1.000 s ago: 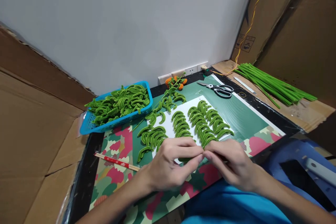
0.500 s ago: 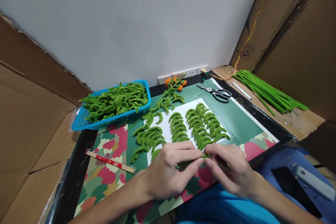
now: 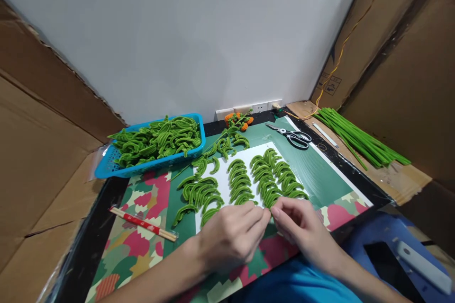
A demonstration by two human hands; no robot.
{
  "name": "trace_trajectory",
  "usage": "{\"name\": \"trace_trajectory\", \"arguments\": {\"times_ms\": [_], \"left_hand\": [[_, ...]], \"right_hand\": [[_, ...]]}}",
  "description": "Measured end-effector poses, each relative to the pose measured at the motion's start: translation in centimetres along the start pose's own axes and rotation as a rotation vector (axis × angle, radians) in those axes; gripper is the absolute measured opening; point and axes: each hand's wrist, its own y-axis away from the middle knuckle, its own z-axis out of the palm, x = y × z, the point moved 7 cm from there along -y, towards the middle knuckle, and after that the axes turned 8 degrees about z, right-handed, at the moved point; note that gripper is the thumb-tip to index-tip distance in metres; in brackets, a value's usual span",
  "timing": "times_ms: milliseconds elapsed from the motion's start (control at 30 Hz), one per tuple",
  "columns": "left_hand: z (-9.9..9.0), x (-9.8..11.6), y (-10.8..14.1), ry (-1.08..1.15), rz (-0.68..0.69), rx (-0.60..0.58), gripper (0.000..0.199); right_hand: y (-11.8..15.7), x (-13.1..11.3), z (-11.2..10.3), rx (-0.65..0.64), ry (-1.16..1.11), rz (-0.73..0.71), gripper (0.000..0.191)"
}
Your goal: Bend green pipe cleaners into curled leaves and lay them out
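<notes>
My left hand (image 3: 236, 232) and my right hand (image 3: 304, 229) meet fingertip to fingertip over the near edge of a white sheet (image 3: 222, 175). Both are closed in a pinch on a green pipe-cleaner leaf, which the fingers almost wholly hide. Just beyond them, curved green pipe-cleaner leaves (image 3: 241, 180) lie in rows on the sheet. Another cluster of leaves (image 3: 201, 191) spreads over the sheet's left edge onto the green mat (image 3: 325, 170). At the back lies a pipe-cleaner stem with leaves and orange blossoms (image 3: 243, 120).
A blue basket (image 3: 149, 165) heaped with green leaves stands at the back left. Wrapped chopsticks (image 3: 142, 224) lie on the left. Scissors (image 3: 298, 138) rest at the back right, near a white pen (image 3: 325, 134) and green sticks (image 3: 362, 139). A phone (image 3: 393, 272) lies at lower right.
My left fingers have curled in more tightly, and my right hand has shifted slightly left. The green piece showing between the fingertips is now mostly hidden. The view has tilted a little.
</notes>
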Motion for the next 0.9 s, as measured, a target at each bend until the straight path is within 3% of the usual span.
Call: {"name": "trace_trajectory", "arguments": {"times_ms": [100, 167, 233, 300, 333, 400, 467, 500, 567, 600, 633, 767, 833, 900], "left_hand": [[0.3, -1.9, 0.3, 0.499, -0.403, 0.052, 0.025], [1.2, -2.1, 0.6, 0.81, -0.598, 0.009, 0.03], [2.0, -1.7, 0.9, 0.998, -0.699, -0.058, 0.039], [2.1, -1.6, 1.0, 0.969, -0.665, -0.073, 0.041], [1.7, -1.5, 0.7, 0.851, -0.568, -0.045, 0.037], [0.2, -0.3, 0.0, 0.465, -0.21, 0.041, 0.028], [-0.5, 2.1, 0.0, 0.056, 0.195, 0.113, 0.022], [-0.3, 3.0, 0.3, -0.083, 0.321, 0.126, 0.022], [0.1, 3.3, 0.5, -0.161, 0.369, 0.13, 0.023], [0.3, 3.2, 0.5, -0.137, 0.336, 0.117, 0.023], [0.3, 3.1, 0.4, -0.085, 0.284, 0.106, 0.023], [0.1, 1.5, -0.1, 0.428, -0.096, 0.107, 0.024], [0.4, 0.7, -0.1, 0.807, -0.311, 0.122, 0.024], [0.9, 0.2, 0.2, 1.108, -0.491, 0.124, 0.024]], "right_hand": [[1.9, -3.9, -0.3, 0.137, 0.483, -0.535, 0.024], [3.3, -5.4, 0.1, 0.17, 0.681, -0.812, 0.018], [4.0, -6.0, 0.1, 0.195, 0.768, -0.937, 0.018], [4.2, -6.0, 0.0, 0.201, 0.738, -0.946, 0.02], [4.2, -5.7, -0.1, 0.198, 0.683, -0.914, 0.02], [3.6, -4.1, -0.5, 0.175, 0.5, -0.709, 0.023], [2.6, -1.0, -0.4, 0.101, 0.236, -0.325, 0.038], [2.3, 0.7, 0.0, 0.058, 0.097, -0.134, 0.047], [2.6, 2.7, 0.8, 0.024, -0.057, 0.093, 0.057], [2.8, 2.5, 0.8, 0.041, -0.033, 0.079, 0.056], [3.1, 1.5, 0.6, 0.085, 0.056, -0.023, 0.053], [6.6, -4.4, 0.5, 0.287, 0.687, -0.773, 0.024], [7.8, -5.1, 0.7, 0.311, 0.869, -0.914, 0.019], [8.1, -4.9, 0.8, 0.242, 0.924, -0.915, 0.022]]}}
